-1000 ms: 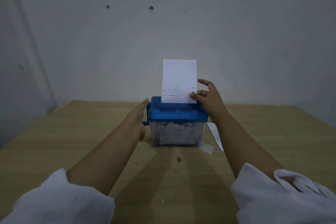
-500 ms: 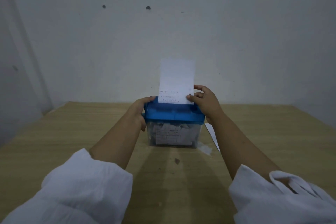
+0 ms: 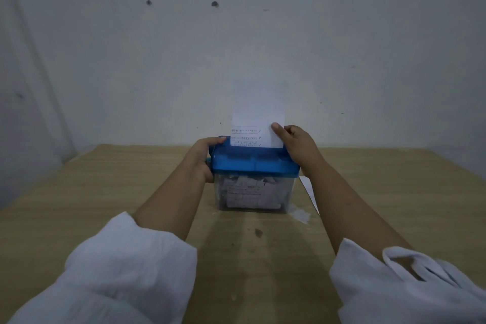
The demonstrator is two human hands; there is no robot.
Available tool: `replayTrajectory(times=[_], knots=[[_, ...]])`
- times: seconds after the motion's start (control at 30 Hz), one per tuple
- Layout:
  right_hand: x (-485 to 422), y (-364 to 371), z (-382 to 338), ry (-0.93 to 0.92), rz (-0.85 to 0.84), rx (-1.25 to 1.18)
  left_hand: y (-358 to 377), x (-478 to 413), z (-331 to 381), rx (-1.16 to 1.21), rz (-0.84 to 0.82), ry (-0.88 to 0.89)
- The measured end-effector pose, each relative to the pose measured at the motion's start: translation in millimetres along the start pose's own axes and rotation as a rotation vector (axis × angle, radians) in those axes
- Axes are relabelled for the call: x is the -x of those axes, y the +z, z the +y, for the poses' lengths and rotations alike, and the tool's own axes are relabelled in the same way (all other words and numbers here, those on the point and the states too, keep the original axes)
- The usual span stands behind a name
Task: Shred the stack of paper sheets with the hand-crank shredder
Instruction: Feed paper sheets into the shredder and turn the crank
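A small shredder [image 3: 254, 166] with a blue top and a clear bin full of shredded paper stands on the wooden table [image 3: 105, 192]. A white paper sheet [image 3: 256, 126] with printed lines stands upright in its slot. My right hand [image 3: 294, 143] pinches the sheet's right edge, thumb on the front. My left hand [image 3: 203, 158] grips the shredder's left end, where the crank is; the crank itself is mostly hidden by the hand.
More white paper [image 3: 309, 188] lies flat on the table to the right of the shredder, partly hidden by my right forearm. A scrap of shredded paper [image 3: 301, 214] lies by the bin's front right corner. A bare grey wall stands behind the table.
My left hand has moved from the side of the shredder onto its left end and closed around it. The right hand has closed its fingers on the sheet, which has sunk slightly.
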State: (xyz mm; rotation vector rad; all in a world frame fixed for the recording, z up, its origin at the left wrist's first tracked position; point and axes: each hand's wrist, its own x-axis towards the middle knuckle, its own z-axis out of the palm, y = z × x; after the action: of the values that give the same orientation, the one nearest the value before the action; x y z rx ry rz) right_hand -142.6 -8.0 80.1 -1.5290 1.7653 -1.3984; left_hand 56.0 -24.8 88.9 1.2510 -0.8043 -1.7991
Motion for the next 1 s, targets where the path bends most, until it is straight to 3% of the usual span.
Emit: replayTrajectory(times=[0.23, 0.8, 0.87, 0.9, 0.97, 1.0], knots=[[-5.5, 0.6, 3.5, 0.001, -0.027, 0.081, 12.6, -9.8, 7.7, -0.103, 0.095, 0.041], [-16.6, -0.2, 7.4, 0.031, -0.072, 0.093, 0.8, -38.5, 14.5, 0.004, -0.025, 0.041], [-12.4, 0.4, 6.6, -0.021, 0.020, 0.086, 1.9, -42.1, 14.2, 0.004, -0.020, 0.092], [-6.7, 0.7, 5.4, -0.115, 0.148, 0.089, 2.9, -42.6, 13.8, 0.000, -0.009, 0.118], [11.8, 3.8, -0.8, -0.408, 0.435, 0.094, 5.6, -41.9, 12.9, 0.006, -0.010, 0.137], [21.0, 9.2, -2.8, -0.538, 0.469, 0.127, 6.1, -41.7, 12.8, 0.017, -0.018, 0.136]])
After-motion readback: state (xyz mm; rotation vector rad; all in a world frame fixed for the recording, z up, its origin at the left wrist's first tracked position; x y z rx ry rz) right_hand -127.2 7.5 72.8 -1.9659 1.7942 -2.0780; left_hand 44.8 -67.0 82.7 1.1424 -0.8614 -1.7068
